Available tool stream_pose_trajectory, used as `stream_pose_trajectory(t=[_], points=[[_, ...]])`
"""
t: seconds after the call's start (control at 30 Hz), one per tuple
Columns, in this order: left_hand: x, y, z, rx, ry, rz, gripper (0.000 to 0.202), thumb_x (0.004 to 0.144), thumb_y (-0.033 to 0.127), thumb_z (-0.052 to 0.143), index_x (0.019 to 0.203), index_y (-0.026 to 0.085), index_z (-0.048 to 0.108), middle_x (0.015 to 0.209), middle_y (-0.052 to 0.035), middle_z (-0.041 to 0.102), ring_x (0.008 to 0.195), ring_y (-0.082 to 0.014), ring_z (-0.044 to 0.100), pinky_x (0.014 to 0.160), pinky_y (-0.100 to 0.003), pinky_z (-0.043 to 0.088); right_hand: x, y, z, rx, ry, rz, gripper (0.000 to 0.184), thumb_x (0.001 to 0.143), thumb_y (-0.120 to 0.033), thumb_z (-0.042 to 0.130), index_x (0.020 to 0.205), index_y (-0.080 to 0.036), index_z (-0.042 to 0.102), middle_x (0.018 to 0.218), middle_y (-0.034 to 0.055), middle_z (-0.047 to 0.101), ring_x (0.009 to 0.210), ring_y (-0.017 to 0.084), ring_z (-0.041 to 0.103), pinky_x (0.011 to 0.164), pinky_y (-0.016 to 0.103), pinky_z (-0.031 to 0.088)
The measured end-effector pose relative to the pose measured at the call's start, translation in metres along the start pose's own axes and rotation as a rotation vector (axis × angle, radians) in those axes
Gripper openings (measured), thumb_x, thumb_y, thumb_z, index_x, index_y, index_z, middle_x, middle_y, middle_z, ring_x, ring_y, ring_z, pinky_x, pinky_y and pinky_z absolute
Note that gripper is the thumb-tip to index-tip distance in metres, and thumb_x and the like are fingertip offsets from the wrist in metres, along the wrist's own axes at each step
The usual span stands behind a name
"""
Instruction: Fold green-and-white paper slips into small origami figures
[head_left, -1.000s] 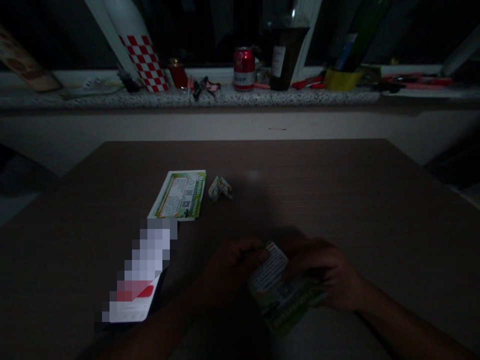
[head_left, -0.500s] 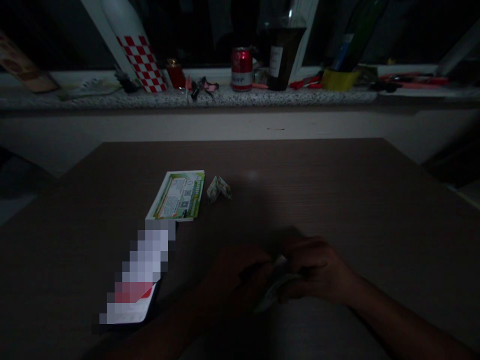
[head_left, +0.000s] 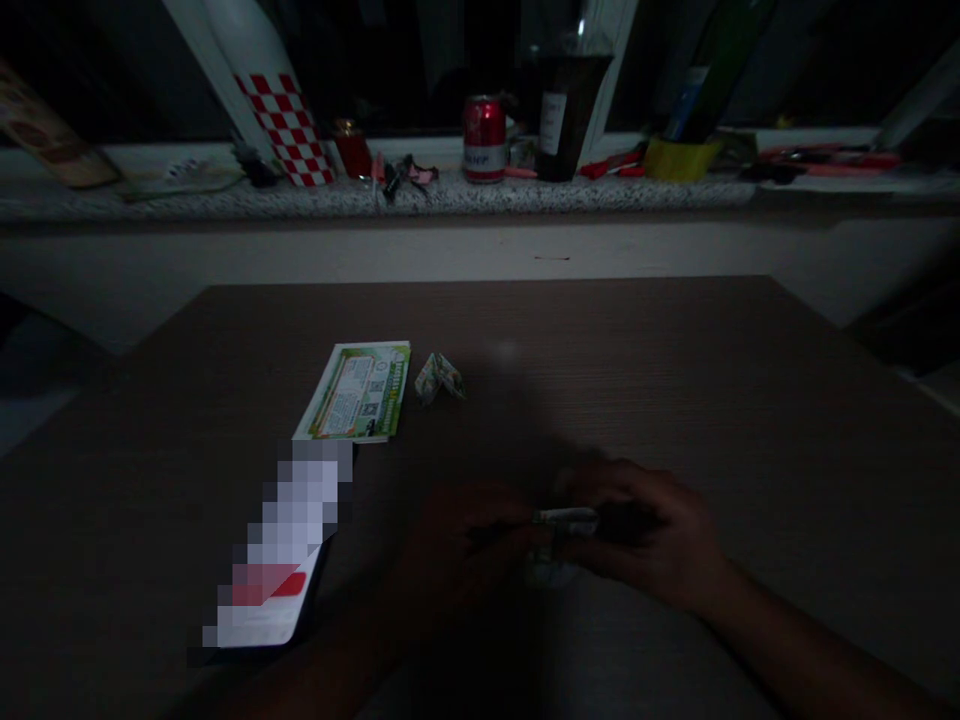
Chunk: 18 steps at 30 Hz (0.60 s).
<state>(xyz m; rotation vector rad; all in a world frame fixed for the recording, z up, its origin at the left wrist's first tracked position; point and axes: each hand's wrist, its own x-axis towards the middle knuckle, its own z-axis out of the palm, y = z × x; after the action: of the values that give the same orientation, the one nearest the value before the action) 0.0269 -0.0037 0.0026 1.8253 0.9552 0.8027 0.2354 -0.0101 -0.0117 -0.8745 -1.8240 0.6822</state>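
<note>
A small piece of folded paper (head_left: 568, 519) is held between my two hands, low over the dark wooden table (head_left: 675, 380). My left hand (head_left: 472, 545) pinches its left end; deep shadow hides much of those fingers. On the other side, my right hand (head_left: 652, 535) has its thumb and fingers closed around the paper's right end. Beyond the hands stands a small folded paper shape (head_left: 439, 378) with two pointed wings. Next to it lies a stack of green printed leaflets (head_left: 360, 392). A phone (head_left: 277, 560) with a lit, partly blurred screen is left of my left hand.
Along the back runs a speckled stone windowsill (head_left: 420, 205). On it stand a red-checked white bottle (head_left: 289, 125), a red can (head_left: 484, 140), a dark tapered container (head_left: 570, 115) and a yellow roll (head_left: 679, 160), with several small items between them.
The paper has turned from a slant to nearly level between my hands. My right hand has shifted slightly right, its fingers more spread around the paper. The phone, leaflets and paper shape stay put.
</note>
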Motion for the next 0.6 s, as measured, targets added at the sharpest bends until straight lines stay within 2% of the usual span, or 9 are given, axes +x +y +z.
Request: stream_pose_trajectory(t=[0.1,0.2,0.37,0.6], points=[[-0.001,-0.0001,-0.0004,-0.085,0.062,0.005,0.015,0.084,0.024,0.064,0.074,0.016,0.071,0.071,-0.0024,0.069,0.064,-0.0129,0.062,0.059,-0.022,0.046,0.0016,-0.001,0.0004,0.094,-0.034,0.024,0.014,0.076,-0.022,0.075,0.088,-0.019,0.07,0.074,0.0023,0.074,0.061,0.014,0.069,0.053,0.021,0.054],[-0.0022,0.0003,-0.0001,-0.095,0.072,0.007,0.015,0.085,0.024,0.064,0.075,0.016,0.072,0.072,-0.0024,0.069,0.066,-0.0129,0.063,0.06,-0.022,0.046,0.0029,-0.0003,0.0015,0.152,-0.046,0.027,0.005,0.078,-0.02,0.073,0.082,-0.017,0.072,0.068,0.0022,0.072,0.057,0.013,0.067,0.051,0.021,0.053],[-0.0034,0.0027,-0.0002,-0.025,0.059,-0.046,0.012,0.085,0.026,0.063,0.086,0.018,0.073,0.075,-0.0016,0.07,0.068,-0.0132,0.063,0.062,-0.022,0.047,0.0027,-0.0004,0.0013,0.141,-0.04,0.039,0.004,0.077,-0.019,0.074,0.079,-0.016,0.072,0.066,0.0029,0.071,0.055,0.013,0.065,0.049,0.022,0.052],[-0.0037,0.0053,-0.0013,0.017,0.065,0.065,0.01,0.085,0.021,0.062,0.086,0.018,0.072,0.077,-0.0017,0.072,0.067,-0.0127,0.064,0.063,-0.022,0.048,0.002,-0.0002,0.0009,0.117,-0.03,-0.015,0.003,0.077,-0.017,0.073,0.08,-0.016,0.072,0.067,0.0043,0.071,0.06,0.015,0.067,0.051,0.024,0.053]])
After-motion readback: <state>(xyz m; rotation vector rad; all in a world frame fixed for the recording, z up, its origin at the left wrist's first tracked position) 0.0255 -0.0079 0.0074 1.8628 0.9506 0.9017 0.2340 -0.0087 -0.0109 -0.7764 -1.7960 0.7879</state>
